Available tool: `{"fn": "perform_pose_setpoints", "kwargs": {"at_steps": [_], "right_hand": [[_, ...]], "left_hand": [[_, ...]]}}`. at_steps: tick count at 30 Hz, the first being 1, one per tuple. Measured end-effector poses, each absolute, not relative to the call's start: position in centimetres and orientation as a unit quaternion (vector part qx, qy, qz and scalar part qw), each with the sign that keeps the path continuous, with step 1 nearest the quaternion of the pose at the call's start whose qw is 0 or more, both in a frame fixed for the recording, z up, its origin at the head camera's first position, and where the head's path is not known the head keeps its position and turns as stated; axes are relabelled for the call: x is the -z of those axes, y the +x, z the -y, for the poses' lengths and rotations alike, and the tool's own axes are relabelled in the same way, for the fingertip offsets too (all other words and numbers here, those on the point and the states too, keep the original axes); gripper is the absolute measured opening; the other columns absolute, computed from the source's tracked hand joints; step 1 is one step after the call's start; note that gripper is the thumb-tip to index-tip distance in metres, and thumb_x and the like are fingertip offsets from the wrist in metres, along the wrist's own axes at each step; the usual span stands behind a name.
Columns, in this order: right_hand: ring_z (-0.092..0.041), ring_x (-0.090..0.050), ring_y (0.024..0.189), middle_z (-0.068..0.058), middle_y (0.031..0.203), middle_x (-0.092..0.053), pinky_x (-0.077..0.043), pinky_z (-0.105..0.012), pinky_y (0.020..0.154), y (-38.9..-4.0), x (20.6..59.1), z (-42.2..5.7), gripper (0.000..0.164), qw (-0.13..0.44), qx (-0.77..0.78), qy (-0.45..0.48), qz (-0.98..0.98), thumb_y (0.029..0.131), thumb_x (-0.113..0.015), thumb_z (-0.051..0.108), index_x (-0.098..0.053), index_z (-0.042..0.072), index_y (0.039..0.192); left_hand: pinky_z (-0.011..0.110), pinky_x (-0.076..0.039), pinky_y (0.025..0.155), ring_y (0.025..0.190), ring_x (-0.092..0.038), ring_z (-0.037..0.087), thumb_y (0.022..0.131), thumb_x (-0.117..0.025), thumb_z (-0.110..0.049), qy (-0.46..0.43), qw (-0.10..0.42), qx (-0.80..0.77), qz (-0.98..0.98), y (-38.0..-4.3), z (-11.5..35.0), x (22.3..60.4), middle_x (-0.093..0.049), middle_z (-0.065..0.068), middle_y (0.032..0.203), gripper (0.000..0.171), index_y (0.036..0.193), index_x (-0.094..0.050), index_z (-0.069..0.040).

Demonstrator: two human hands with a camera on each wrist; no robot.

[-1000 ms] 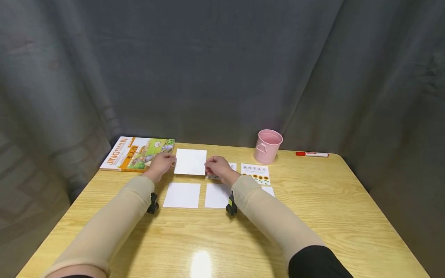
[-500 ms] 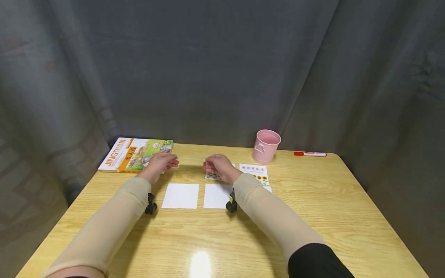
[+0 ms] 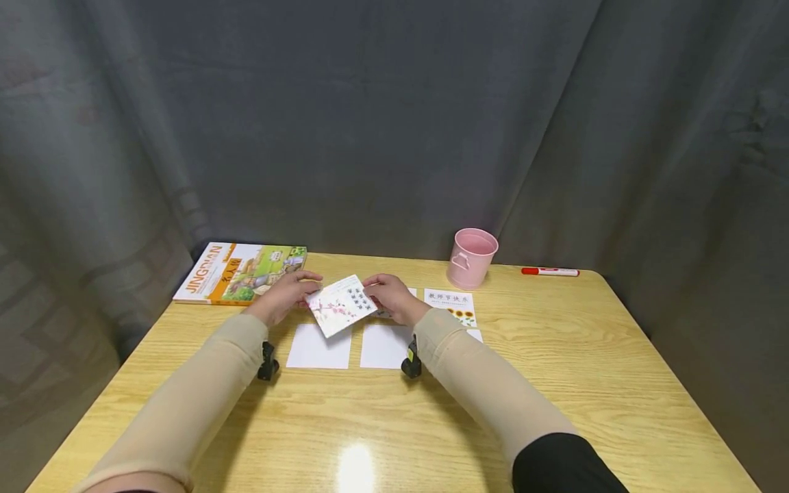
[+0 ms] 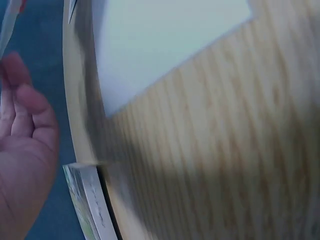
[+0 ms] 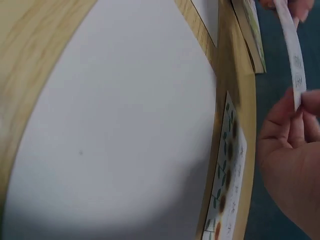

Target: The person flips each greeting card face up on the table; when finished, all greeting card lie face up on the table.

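Note:
A card [image 3: 342,306] printed with pink blossoms and dark characters is held up at a slant between my two hands. My left hand [image 3: 283,296] pinches its left corner; the thumb and bent fingers also show at the left edge of the left wrist view. At the card's right side, my right hand [image 3: 391,298] pinches an edge between thumb and fingers. In the right wrist view the card [image 5: 295,65] appears nearly edge-on. Below lie two blank white cards, one on the left [image 3: 314,350] and one on the right [image 3: 379,347], the latter partly behind my right wrist.
A sunflower card [image 3: 448,301] lies at right, near another mostly hidden one. The pink bucket [image 3: 471,260] stands behind them. A red-capped marker [image 3: 550,272] lies far right, and a book [image 3: 240,274] lies back left on the wooden table [image 3: 555,356].
The held card turned from its blank white face, through nearly edge-on, to its printed blossom face, and now tilts diagonally. My hands stay in about the same place.

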State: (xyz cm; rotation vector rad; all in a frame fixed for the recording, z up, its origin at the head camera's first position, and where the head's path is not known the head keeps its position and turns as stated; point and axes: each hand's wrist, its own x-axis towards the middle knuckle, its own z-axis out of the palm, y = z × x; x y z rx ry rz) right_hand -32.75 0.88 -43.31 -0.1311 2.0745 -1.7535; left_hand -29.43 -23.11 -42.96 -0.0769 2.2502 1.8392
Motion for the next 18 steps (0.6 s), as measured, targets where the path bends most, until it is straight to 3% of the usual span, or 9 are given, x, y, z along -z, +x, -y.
{"fn": "perform_pose_setpoints", "kwargs": {"at_steps": [6, 12, 15, 18], "right_hand": [[-0.017, -0.065, 0.085, -0.012, 0.11, -0.069, -0.055, -0.027, 0.072, -32.3, 43.2, -0.3, 0.026, 0.236, 0.6, -0.115, -0.756, 0.103, -0.058, 0.008, -0.067, -0.002, 0.126], [-0.015, -0.053, 0.066, -0.004, 0.092, -0.059, -0.046, -0.028, 0.063, -31.7, 42.9, -0.5, 0.043, 0.24, 0.658, -0.058, -0.711, 0.105, -0.061, 0.019, -0.049, 0.005, 0.143], [-0.012, -0.058, 0.066, -0.007, 0.091, -0.062, -0.052, -0.023, 0.063, -31.5, 43.1, -0.7, 0.034, 0.258, 0.696, -0.035, -0.67, 0.104, -0.062, 0.013, -0.047, 0.003, 0.133], [-0.011, -0.064, 0.069, -0.009, 0.091, -0.067, -0.055, -0.02, 0.062, -31.6, 43.5, -0.7, 0.012, 0.257, 0.716, -0.039, -0.648, 0.103, -0.06, 0.004, -0.052, 0.002, 0.111]], "left_hand": [[0.027, -0.052, 0.073, 0.084, -0.06, 0.012, 0.106, -0.056, -0.013, 0.025, 0.157, -0.588, -0.793, -29.1, 21.6, 43.0, -0.066, 0.004, 0.098, 0.036, 0.132, -0.058, 0.011], [0.029, -0.046, 0.068, 0.073, -0.053, 0.013, 0.106, -0.054, -0.011, -0.018, 0.086, -0.618, -0.781, -29.0, 21.4, 42.3, -0.056, 0.001, 0.084, 0.014, 0.113, -0.054, 0.002], [0.026, -0.047, 0.067, 0.071, -0.055, 0.009, 0.107, -0.051, -0.007, -0.04, 0.045, -0.672, -0.738, -29.1, 21.9, 42.1, -0.055, 0.0, 0.082, 0.01, 0.101, -0.044, -0.002], [0.023, -0.048, 0.065, 0.071, -0.06, 0.006, 0.107, -0.049, -0.005, -0.046, 0.031, -0.704, -0.708, -29.0, 22.4, 42.0, -0.058, 0.001, 0.084, 0.018, 0.093, -0.038, -0.005]]}}
